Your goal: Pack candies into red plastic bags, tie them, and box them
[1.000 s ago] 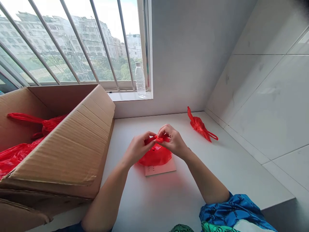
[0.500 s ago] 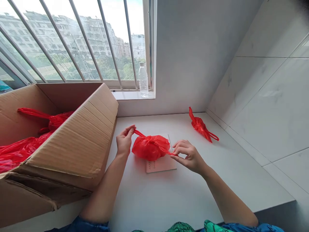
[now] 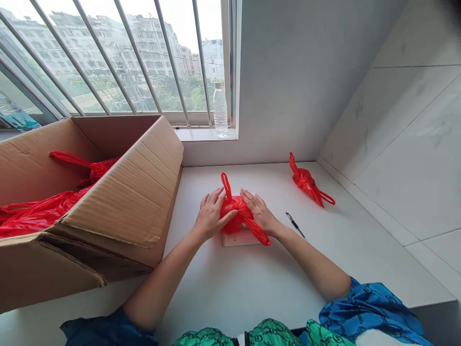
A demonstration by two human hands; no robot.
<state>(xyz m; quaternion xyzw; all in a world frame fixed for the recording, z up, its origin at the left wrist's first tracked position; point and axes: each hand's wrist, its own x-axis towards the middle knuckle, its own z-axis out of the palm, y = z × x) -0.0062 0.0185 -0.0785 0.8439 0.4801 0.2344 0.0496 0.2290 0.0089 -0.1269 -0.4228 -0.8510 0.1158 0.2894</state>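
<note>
A knotted red plastic bag (image 3: 236, 218) rests on a pale booklet or thin box (image 3: 239, 239), with its two handle loops sticking out. My left hand (image 3: 212, 215) lies against the bag's left side, fingers stretched and thumb reaching over its front. Against the right side is my right hand (image 3: 260, 212), flat with its fingers extended. Both palms touch the bag; neither hand grips a handle. What the bag contains is hidden.
A cardboard box (image 3: 122, 192) with red bags (image 3: 43, 211) inside stands at left. On the white counter (image 3: 230, 288) are another tied red bag (image 3: 306, 181) and a black pen (image 3: 295, 225). A clear bottle (image 3: 220, 113) stands on the sill by the barred window.
Both hands have let go of the bag's handles and moved inward onto its sides. The pen has come into sight beside my right forearm. The view has shifted slightly.
</note>
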